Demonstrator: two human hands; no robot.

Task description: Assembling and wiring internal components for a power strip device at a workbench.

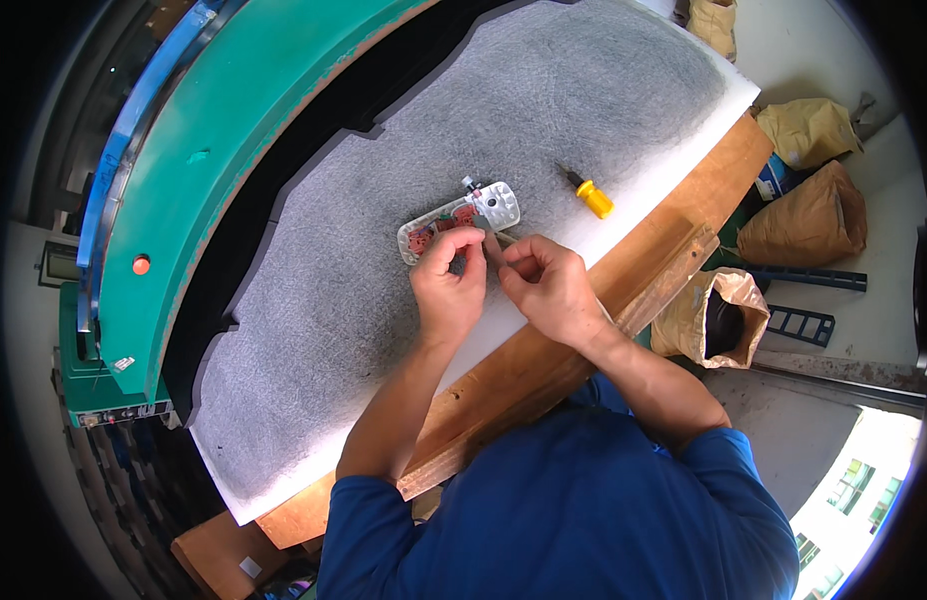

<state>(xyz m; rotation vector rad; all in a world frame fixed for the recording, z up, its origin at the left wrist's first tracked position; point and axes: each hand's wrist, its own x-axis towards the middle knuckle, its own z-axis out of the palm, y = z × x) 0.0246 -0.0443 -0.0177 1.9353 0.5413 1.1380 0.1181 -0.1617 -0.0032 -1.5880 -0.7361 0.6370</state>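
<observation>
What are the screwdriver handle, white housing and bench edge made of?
Screwdriver handle: probably plastic; bright uniform yellow, slightly glossy.
White housing: likely moulded plastic; smooth, rounded corners.
Bench edge: apparently wood, worn finish; brown with uneven, grain-like streaks.

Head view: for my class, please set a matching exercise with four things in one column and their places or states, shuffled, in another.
Things
1. Yellow-handled screwdriver
2. White plastic casing
3. Round orange fitting
4. Open tan paper sack

Places or states
A. On the green metal panel
B. Right of the wooden table edge, something dark inside
C. On the grey fibrous sheet, touched by neither hand
D. Open, showing reddish parts

Pairs: 1-C, 2-D, 3-A, 4-B
</observation>
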